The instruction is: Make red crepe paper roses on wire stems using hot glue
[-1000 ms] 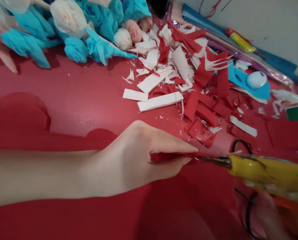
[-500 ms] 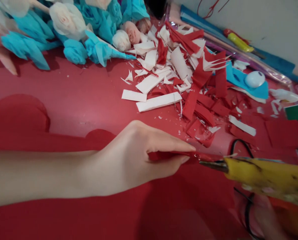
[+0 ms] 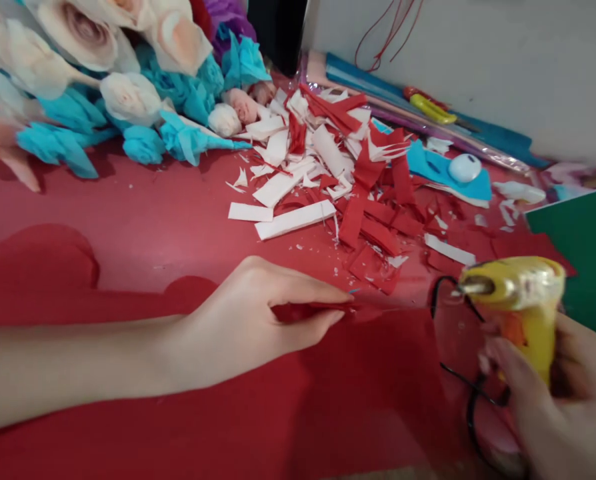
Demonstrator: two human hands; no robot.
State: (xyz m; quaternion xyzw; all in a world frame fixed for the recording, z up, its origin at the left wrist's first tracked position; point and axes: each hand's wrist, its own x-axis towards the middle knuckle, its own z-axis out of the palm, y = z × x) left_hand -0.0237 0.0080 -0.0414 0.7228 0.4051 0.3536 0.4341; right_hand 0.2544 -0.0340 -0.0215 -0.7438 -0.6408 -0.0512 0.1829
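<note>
My left hand point(image 3: 278, 307) reaches in from the left, thumb and fingers pinched on a thin piece of red paper point(image 3: 298, 308), most of which the hand hides. At the right, my right hand point(image 3: 563, 393) is wrapped round a yellow hot glue gun point(image 3: 523, 287). Its metal nozzle points left, apart from the red piece. A black cord point(image 3: 471, 413) loops beside a pair of glasses-like clear shapes under the gun; I cannot make out exactly what they are.
Red and white paper scraps point(image 3: 328, 167) are heaped behind my hands. Blue and cream paper flowers point(image 3: 143, 143) lie at the back left. Yellow-handled scissors point(image 3: 433, 109) rest on blue wrapping at the back. A white oval object point(image 3: 465, 168) and a green board point(image 3: 583, 247) are at right.
The glue gun has moved right, away from the red paper, and turned so its handle and my right hand show. My left hand keeps its pinch. The view has shifted slightly.
</note>
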